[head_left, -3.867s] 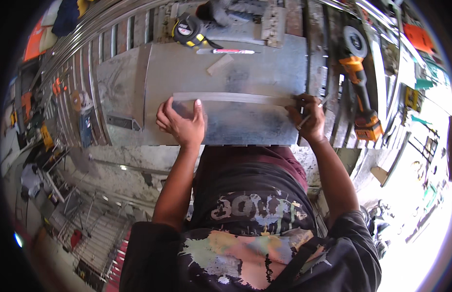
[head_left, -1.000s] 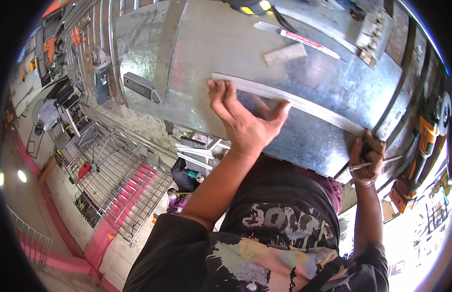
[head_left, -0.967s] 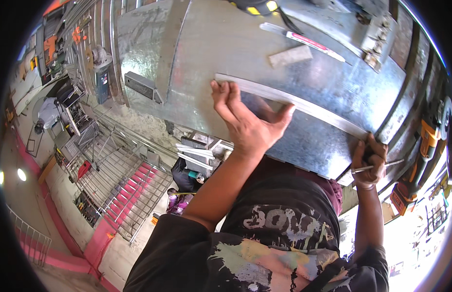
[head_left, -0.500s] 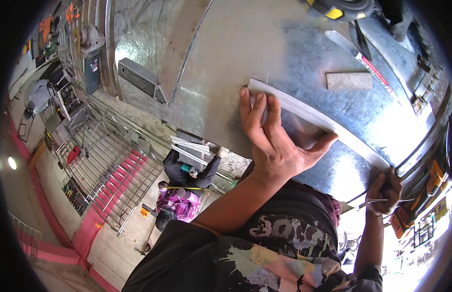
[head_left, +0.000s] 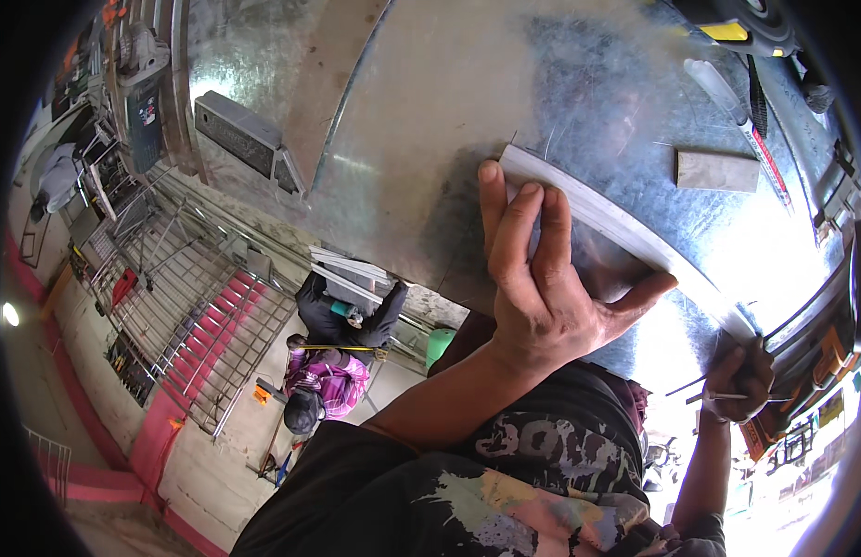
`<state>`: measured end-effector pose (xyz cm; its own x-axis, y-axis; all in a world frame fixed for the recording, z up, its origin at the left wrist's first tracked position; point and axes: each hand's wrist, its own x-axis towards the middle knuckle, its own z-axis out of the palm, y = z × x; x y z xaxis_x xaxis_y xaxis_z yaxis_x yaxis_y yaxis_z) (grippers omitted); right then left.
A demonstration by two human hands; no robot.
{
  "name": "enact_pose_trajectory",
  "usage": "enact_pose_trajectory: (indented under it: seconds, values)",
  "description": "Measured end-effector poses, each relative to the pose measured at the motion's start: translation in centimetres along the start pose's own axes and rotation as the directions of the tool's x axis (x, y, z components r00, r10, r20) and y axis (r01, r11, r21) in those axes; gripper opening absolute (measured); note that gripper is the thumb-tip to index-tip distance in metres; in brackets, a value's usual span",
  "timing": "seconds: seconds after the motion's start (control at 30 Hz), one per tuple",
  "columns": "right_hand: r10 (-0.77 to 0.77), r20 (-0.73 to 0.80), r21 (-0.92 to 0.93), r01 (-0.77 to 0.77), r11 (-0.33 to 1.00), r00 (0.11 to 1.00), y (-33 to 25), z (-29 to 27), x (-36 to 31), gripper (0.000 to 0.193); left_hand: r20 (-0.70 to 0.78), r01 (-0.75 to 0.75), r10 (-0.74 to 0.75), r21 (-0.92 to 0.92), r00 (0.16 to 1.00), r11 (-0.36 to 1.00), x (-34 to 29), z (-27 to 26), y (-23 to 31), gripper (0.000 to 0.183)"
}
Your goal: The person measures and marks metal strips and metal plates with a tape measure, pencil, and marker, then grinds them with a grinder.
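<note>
A long pale flat metal bar (head_left: pixel 625 223) lies slantwise across a shiny grey metal sheet (head_left: pixel 421 130). My left hand (head_left: pixel 551 278) holds the bar along its near edge, fingers spread on its far-left part and thumb pressed lower down. At the bar's near right end, my right hand (head_left: pixel 738 385) is closed round a thin metal rod (head_left: pixel 727 397) that sticks out on both sides of the fist. Shadow hides the rod's tip and some of the right fingers. Beyond the bar rests a short grey metal block (head_left: pixel 716 171).
A slim white-and-red stick-like tool (head_left: pixel 751 135) and a round black-and-yellow tool (head_left: pixel 760 28) lie at the far right. Left on the sheet sits a grey box-shaped metal piece (head_left: pixel 234 130). Below left, a person (head_left: pixel 328 381) in purple works near a metal-bar grille (head_left: pixel 203 343).
The view has shifted, so the left hand, bar and block appear farther right. Both hands keep their hold, and the bar stays under the left fingers.
</note>
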<state>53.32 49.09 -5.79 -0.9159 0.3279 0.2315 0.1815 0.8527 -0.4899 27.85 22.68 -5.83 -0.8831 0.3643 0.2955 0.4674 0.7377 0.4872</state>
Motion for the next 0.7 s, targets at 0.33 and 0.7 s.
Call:
enact_pose_trajectory:
  seconds: [0.33,0.7]
  values:
    - [-0.027,-0.022,0.017,0.028,0.999,0.999,-0.4,0.0,0.2,0.034,-0.011,0.007,-0.007,0.002,1.000,1.000,0.1,0.0,0.1,0.111]
    - [0.113,0.069,0.042,-0.116,0.992,0.991,-0.8,-0.4,0.2,0.034,0.012,-0.045,0.044,0.059,0.999,0.997,0.3,-0.2,-0.1,0.111]
